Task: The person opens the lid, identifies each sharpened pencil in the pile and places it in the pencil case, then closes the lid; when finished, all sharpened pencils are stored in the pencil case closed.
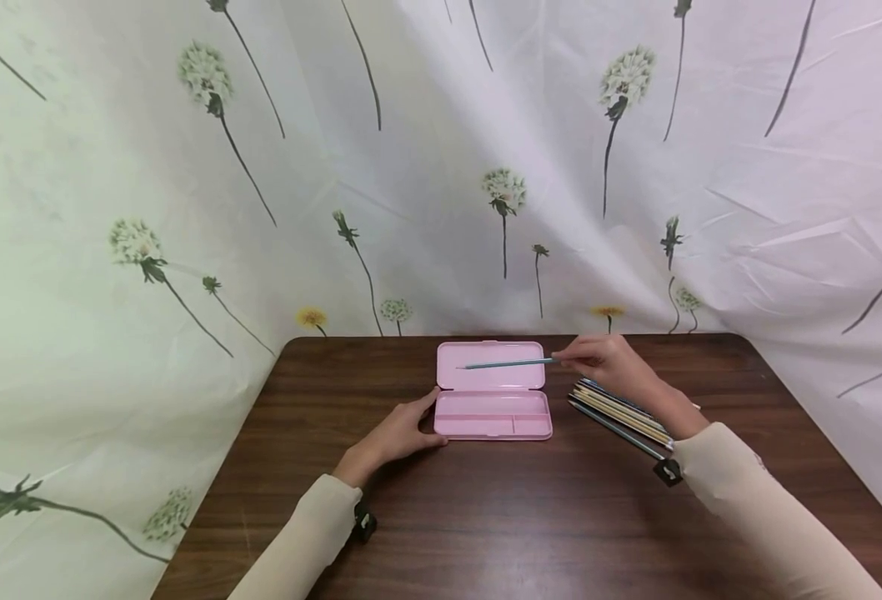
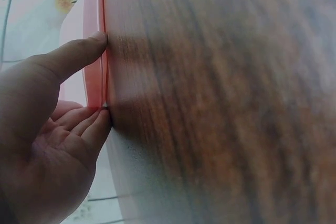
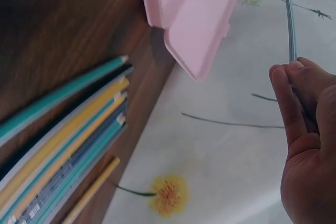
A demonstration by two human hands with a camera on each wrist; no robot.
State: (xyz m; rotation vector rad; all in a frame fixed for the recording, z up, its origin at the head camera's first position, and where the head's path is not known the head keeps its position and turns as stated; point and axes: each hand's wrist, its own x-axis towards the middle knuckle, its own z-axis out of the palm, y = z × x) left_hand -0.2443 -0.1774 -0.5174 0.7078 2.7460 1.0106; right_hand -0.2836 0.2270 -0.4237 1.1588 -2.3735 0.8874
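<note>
Pencil case (image 1: pixel 473 403) sits open on the table (image 1: pixel 486 508), left hand (image 1: pixel 399 432) gripping its left end, right hand (image 1: pixel 608 363) pinching one pencil (image 1: pixel 504 364) near the lid (image 1: pixel 489 379). Barely started imo: other pencils (image 1: pixel 613 408) lie beside it, none in the compartments (image 1: pixel 473 426), though they're pretty small to judge.

Room type unclear: dark wood-grain table (image 1: pixel 501 517), dandelion-print cloth (image 1: pixel 426 192) behind.

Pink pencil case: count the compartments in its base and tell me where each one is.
3: a long back compartment beside the lid, a front-left compartment, and a smaller front-right compartment. The head view shows all three; none looks hidden.
</note>
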